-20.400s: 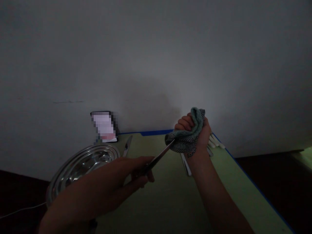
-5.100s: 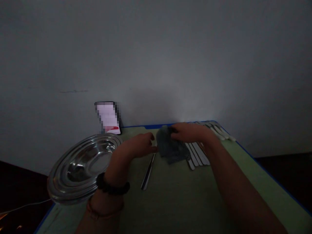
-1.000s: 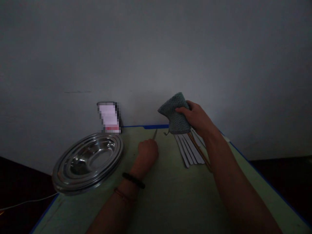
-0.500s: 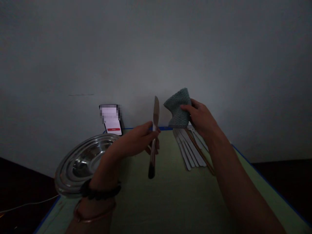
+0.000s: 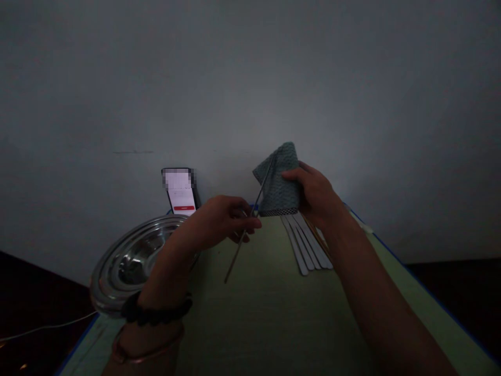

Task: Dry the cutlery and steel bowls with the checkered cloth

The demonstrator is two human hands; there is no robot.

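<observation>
A table knife [image 5: 238, 251], seen almost edge-on, is pinched in my left hand [image 5: 225, 222] above the table. Its blade slants up and to the right, lying against a grey-green cloth [image 5: 282, 183]. My right hand [image 5: 315, 188] grips that cloth from its right side, thumb on the near face. Below the cloth, several pieces of silver flatware [image 5: 307, 250] lie side by side on the table, their far ends hidden by the cloth. A thin golden-brown utensil [image 5: 319, 235] lies beside them, partly covered by my right forearm.
A shiny metal basin [image 5: 113, 271] stands at the table's left, partly behind my left forearm. Behind it a phone [image 5: 182, 193] with a lit screen leans against the wall [image 5: 250, 78]. The table [image 5: 266, 313] has a pale green top and blue edges. A white cable [image 5: 50, 327] runs at far left.
The knife has turned from upright and broadside to a slanted, edge-on position, and its blade now meets the cloth. My right hand has brought the cloth slightly left.
</observation>
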